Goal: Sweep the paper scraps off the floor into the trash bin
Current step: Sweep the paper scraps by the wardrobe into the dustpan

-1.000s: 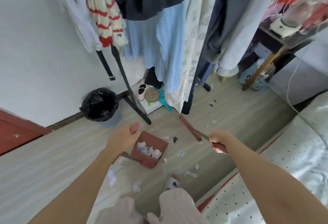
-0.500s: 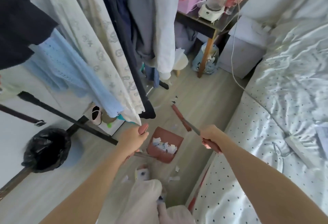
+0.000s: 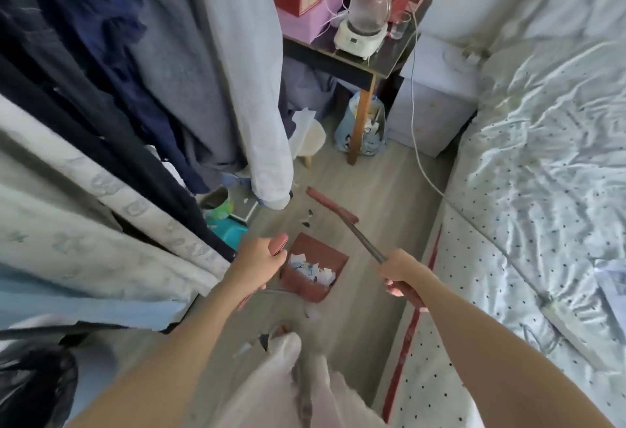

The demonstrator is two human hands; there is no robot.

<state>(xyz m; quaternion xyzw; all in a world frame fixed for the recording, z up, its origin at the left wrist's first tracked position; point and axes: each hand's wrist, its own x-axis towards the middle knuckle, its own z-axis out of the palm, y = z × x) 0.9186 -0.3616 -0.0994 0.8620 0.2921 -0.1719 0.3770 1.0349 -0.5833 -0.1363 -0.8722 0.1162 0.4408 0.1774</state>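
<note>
The dustpan (image 3: 313,270), loaded with scraps, is held by its handle in the closed left hand (image 3: 258,263). The broom (image 3: 342,221) is gripped by the right hand (image 3: 401,270); loose paper scraps (image 3: 306,221) lie just beyond the pan's far edge, left of the broom head.

1. One view only, worn on the person's head; nothing shared with a second camera.
2. Looks forward and steeply down onto the floor (image 3: 379,190); wide-angle, edges bowed.
3. Near edge: both forearms enter from below, left hand (image 3: 257,263) and right hand (image 3: 401,270) close under the lens.
4. Left side filled by hanging clothes (image 3: 162,95), very near.
5. Right side: bed (image 3: 542,190).
6. Far end: small table (image 3: 366,58), top centre.
</note>
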